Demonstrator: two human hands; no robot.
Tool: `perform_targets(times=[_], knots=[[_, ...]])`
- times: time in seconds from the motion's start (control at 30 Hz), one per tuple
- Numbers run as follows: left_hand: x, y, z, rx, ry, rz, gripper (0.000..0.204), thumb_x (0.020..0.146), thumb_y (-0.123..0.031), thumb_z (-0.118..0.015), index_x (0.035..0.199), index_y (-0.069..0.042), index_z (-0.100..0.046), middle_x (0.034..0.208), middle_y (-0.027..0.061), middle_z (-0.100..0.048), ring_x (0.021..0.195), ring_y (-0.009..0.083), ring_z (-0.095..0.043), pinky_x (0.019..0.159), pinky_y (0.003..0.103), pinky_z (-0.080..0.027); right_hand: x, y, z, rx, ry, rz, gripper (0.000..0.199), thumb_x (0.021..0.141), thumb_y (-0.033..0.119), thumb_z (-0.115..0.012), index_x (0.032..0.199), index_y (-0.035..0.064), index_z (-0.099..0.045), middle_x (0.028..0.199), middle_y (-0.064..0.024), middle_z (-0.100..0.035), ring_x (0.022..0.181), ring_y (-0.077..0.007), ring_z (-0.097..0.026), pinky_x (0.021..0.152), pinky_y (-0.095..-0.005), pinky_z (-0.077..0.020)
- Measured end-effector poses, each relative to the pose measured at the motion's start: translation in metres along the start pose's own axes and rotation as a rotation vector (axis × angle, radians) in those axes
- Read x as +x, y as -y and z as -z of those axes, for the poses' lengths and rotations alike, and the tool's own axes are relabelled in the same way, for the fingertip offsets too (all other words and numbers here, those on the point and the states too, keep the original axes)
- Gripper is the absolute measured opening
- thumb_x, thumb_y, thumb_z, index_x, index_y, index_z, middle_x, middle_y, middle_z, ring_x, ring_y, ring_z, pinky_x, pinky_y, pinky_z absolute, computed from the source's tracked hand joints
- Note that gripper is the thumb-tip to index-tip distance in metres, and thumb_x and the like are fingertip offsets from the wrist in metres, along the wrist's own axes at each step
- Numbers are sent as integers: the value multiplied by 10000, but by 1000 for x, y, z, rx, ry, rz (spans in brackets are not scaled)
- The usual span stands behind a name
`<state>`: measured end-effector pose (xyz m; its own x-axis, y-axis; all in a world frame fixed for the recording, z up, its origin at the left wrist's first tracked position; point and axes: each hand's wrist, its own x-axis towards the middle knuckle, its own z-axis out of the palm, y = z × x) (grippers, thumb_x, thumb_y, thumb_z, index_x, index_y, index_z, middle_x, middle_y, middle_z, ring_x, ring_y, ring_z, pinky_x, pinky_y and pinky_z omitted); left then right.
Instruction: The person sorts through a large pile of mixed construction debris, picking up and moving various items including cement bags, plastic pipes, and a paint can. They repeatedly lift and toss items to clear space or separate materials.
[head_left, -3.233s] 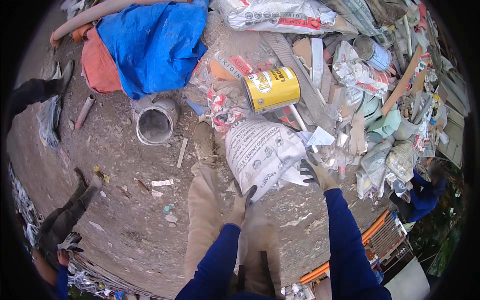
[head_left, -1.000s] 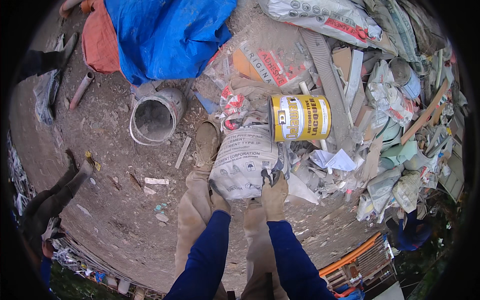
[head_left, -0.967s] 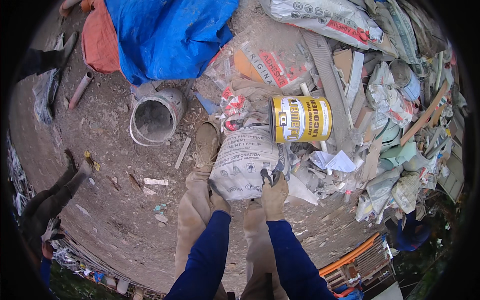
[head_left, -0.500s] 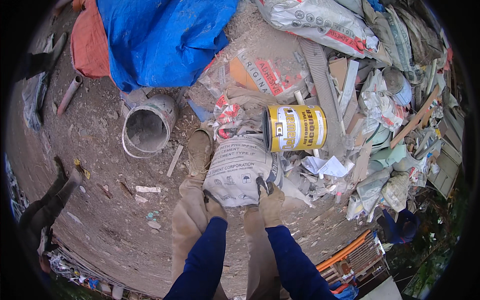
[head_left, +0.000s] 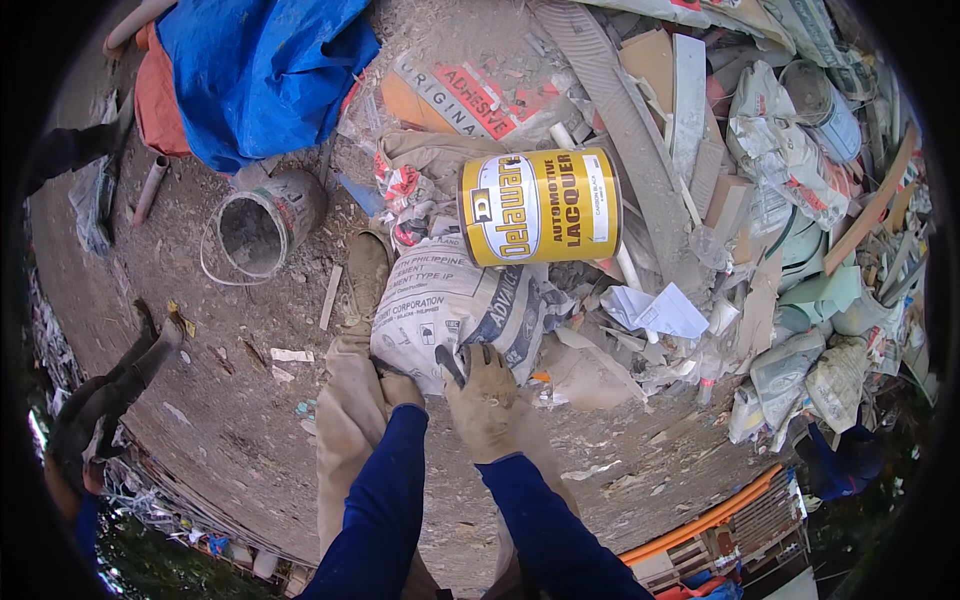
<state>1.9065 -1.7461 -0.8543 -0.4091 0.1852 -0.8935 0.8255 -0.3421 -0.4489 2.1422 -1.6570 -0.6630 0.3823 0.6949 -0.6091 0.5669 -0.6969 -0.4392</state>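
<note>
A white and grey cement sack with dark printing lies on the ground before my feet, its near side bulging. My left hand, in a tan work glove, grips the sack's near left corner; its fingertips are tucked out of sight. My right hand, gloved the same way, rests on the sack's near edge. Its thumb stands apart from the other fingers, which lie on the sack. A yellow and white metal paint can lies on its side just beyond the sack. My left shoe is against the sack's left side.
A dusty bucket lies tipped at the left, below a blue tarp. Scrap boards, torn bags and a ribbed plank crowd the right. Folded white paper lies near the can. Another person is at the lower right.
My right hand has shifted left and forward onto the sack, nearer my left hand, which keeps its corner. The sack has turned, showing more of its right side. The view has moved too.
</note>
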Motion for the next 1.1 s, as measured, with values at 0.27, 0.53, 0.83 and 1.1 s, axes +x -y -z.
perform_targets(times=[0.27,0.53,0.83,1.1], knots=[[3,4,-31,158,-479,69,621,1076,-300,-448,1606,-23,-280,1674,148,-242,1518,387,-247,1212,585,-194,16,-56,11,235,101,40,417,866,326,-771,1094,-18,-711,832,-229,-708,847,-389,-709,767,-479,-554],[-122,-31,-26,-2203,-492,12,452,1078,-271,-544,1457,-28,-502,1405,126,-568,1235,218,-540,1044,308,-435,-36,-193,81,461,18,-76,180,905,78,-665,1039,-37,-701,829,-189,-694,798,-345,-671,750,-408,-517],[-115,5,17,-2426,413,-542,723,989,-613,-580,1530,-158,-428,1528,73,-508,1296,283,-582,1002,489,-522,-42,-211,65,465,5,-349,497,972,181,-671,1380,-61,-523,1334,-257,-547,1222,-358,-554,1075,-452,-434],[-164,12,22,-1826,97,-547,523,1089,-298,-543,1513,-16,-423,1444,80,-571,1247,234,-617,987,415,-568,-17,-217,78,351,-259,-555,576,1022,248,-618,1481,-55,-444,1439,-282,-502,1333,-410,-484,1153,-465,-356]])
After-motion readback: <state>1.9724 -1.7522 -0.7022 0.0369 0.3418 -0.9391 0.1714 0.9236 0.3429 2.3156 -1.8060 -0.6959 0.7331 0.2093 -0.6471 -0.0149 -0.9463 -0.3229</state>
